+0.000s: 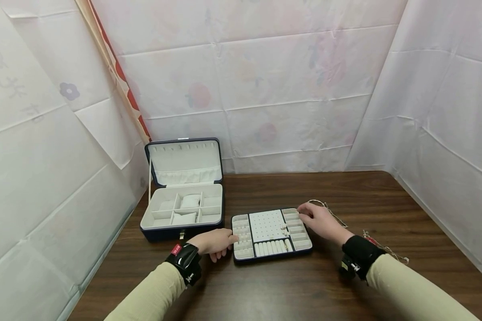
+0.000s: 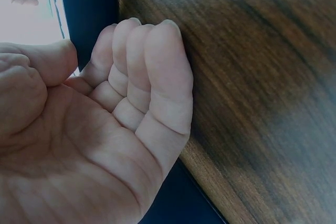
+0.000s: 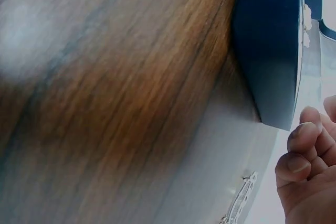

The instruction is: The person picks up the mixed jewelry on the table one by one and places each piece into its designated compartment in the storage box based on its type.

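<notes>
A person in pale-yellow sleeves (image 1: 152,292) works at a dark wood-grain table (image 1: 265,294), both hands at a navy-edged jewelry tray (image 1: 273,257) that lies flat near the middle, just right of an open jewelry box (image 1: 162,234). The left hand (image 1: 213,243) grips the tray's left edge, thumb over the rim and the other fingers bent at its side. The right hand (image 1: 323,223) has its fingertips bent at the far right corner; whether they pinch the rim cannot be told. Small compartments line the tray's left and right sides, flanking a dotted white panel (image 1: 263,225) and, on the near side, a row of white ring rolls (image 1: 270,248). Small ornaments (image 1: 284,230) sit at the panel's right edge. The box's lid (image 1: 186,158) stands raised on its far side, above divided compartments holding white cushions (image 1: 190,201). Right of the tray lie a thin chain (image 1: 337,219) and, nearer, a strand with a red part (image 1: 389,253). Black bands (image 1: 186,263) circle both wrists.
</notes>
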A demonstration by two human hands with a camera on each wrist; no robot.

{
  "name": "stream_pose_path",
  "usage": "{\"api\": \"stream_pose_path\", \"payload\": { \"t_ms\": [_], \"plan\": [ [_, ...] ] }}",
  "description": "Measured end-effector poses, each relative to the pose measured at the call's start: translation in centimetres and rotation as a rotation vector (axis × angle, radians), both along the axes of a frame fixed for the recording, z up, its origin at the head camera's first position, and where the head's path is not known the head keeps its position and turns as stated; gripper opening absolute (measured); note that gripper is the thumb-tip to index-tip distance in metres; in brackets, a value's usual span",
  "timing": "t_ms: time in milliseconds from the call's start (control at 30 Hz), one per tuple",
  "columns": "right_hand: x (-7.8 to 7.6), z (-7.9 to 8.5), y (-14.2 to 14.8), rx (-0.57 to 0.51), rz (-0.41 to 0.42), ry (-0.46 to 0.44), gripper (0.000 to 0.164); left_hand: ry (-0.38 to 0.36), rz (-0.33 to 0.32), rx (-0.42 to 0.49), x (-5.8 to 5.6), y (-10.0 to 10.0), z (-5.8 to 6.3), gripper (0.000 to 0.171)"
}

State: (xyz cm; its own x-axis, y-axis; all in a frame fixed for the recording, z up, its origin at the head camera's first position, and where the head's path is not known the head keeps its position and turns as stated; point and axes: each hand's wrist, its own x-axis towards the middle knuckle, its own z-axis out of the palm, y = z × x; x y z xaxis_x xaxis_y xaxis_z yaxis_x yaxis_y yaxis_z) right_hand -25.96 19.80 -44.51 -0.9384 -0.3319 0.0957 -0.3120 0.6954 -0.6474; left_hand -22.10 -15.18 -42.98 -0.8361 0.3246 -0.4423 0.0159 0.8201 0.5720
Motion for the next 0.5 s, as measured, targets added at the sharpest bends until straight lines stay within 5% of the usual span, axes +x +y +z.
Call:
{"api": "stream_pose_path", "payload": {
  "t_ms": [500],
  "plan": [
    [0.44,-0.82,0.6,-0.021,0.014,-0.101,0.033,0.002,-0.002,0.017,0.03,0.01,0.0,0.036]
  ]
}}
